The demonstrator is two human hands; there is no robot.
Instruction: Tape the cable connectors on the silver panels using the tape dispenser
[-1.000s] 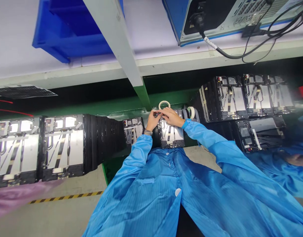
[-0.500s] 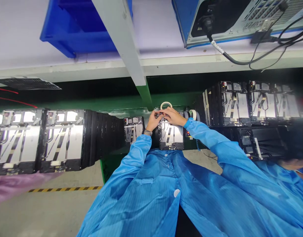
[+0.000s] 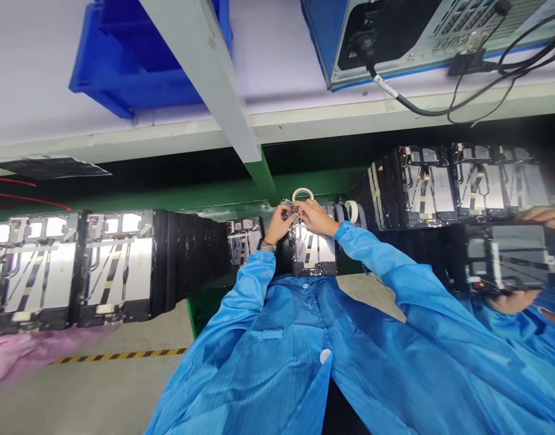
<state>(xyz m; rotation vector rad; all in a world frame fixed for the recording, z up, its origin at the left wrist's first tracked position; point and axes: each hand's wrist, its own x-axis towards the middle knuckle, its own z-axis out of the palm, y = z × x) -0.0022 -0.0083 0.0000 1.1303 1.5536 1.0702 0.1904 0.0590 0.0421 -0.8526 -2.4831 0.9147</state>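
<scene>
Left hand (image 3: 279,223), metal-band watch on the wrist, and right hand (image 3: 317,217), blue cuff, held close together, fingers curled inward. Fingertips of both meet and pinch a small dark part (image 3: 290,212); too small to identify. Directly below the hands, at 6 o'clock, lies a flat black-framed module (image 3: 313,254) with silver sheets and dark strips, its top edge just under the palms.

At 12 o'clock, just beyond the fingers, a ring of cream tape (image 3: 303,194). At 2 o'clock, near the right hand, a second tape roll (image 3: 352,211). At 9 o'clock, just beside the left hand, a smaller module (image 3: 244,240), then a black pleated stack (image 3: 189,263) and two larger modules (image 3: 114,266) further out. More modules (image 3: 426,187) at 2 to 3 o'clock.

Far out at 3 o'clock, a co-worker's hands (image 3: 515,301) grip a module (image 3: 506,257) by its edges. A blue plastic bin (image 3: 123,78) sits at 11 o'clock, a powered metal unit (image 3: 386,42) with black cord at 1 o'clock. Hazard tape (image 3: 118,357) marks the floor at 7 o'clock.
</scene>
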